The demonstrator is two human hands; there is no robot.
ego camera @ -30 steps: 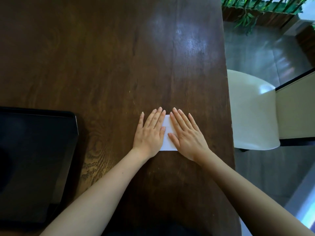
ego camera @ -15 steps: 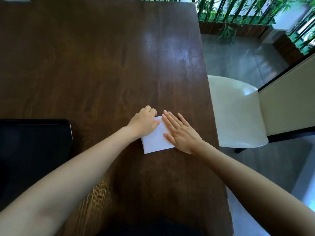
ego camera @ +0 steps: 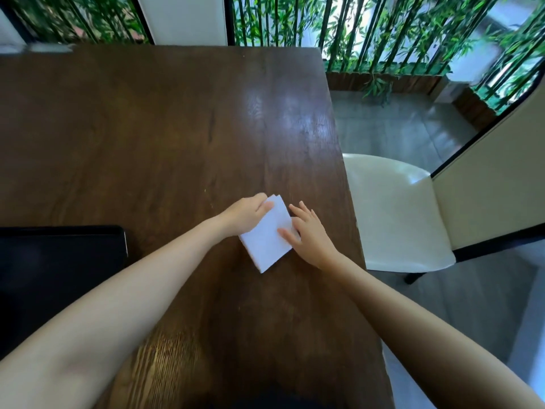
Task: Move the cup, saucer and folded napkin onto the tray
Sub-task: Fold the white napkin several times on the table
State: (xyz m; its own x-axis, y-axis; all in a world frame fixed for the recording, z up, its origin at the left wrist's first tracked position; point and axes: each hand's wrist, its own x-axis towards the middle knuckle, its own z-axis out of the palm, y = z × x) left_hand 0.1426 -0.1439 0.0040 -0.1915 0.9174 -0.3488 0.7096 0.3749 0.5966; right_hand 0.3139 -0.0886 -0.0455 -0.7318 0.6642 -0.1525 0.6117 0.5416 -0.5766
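Observation:
A white folded napkin (ego camera: 267, 240) lies on the dark wooden table (ego camera: 165, 137), turned at an angle near the table's right side. My left hand (ego camera: 246, 214) grips its far left edge, fingers curled over it. My right hand (ego camera: 306, 234) rests on the napkin's right edge, thumb on top and fingers spread. The black tray (ego camera: 59, 278) sits at the left edge of the view, about a forearm's length from the napkin. No cup or saucer is in view.
A white chair seat (ego camera: 395, 214) stands just past the table's right edge. Bamboo plants behind a railing (ego camera: 383, 33) line the far side. The table's far edge (ego camera: 177, 48) is visible at the top.
My left hand went from lying flat on the napkin to gripping its edge. The napkin has turned and its far end has lifted a little. The view has tilted up.

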